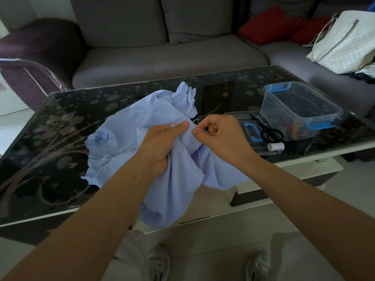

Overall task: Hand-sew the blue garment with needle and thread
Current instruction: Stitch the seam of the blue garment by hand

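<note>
Right now your left hand (164, 138) grips a bunched fold of the blue garment (142, 118), its fingers (178, 126) curled into the cloth and the thumb pressed flat along the top of the fold. Your right hand (221, 134) sits just beside it, almost touching, with thumb and forefinger pinched on the needle (199, 129), whose thin shaft points left toward the fold; your other right fingers are curled in toward the palm. A pale thread (198, 157) hangs down from near the needle across the front of the cloth, and a short loose end shows above the pinch. The garment lies partly on the dark floral bench (60, 138), its ruffled cuffs spread to the left and to the far side, while the lower part drapes off the near edge between your forearms. To the right on the bench stands a clear tub (300, 110) with blue clips. Just in front of it lies a flat clear lid (243, 118), with black scissors (269, 131) resting on it and a white spool (276, 146) on its side at the near corner. Beyond the bench is a grey sofa (162, 57) with red cushions (269, 23) and a white bag (345, 43) at its right end. Your shoes (160, 262) show on the floor below.
</note>
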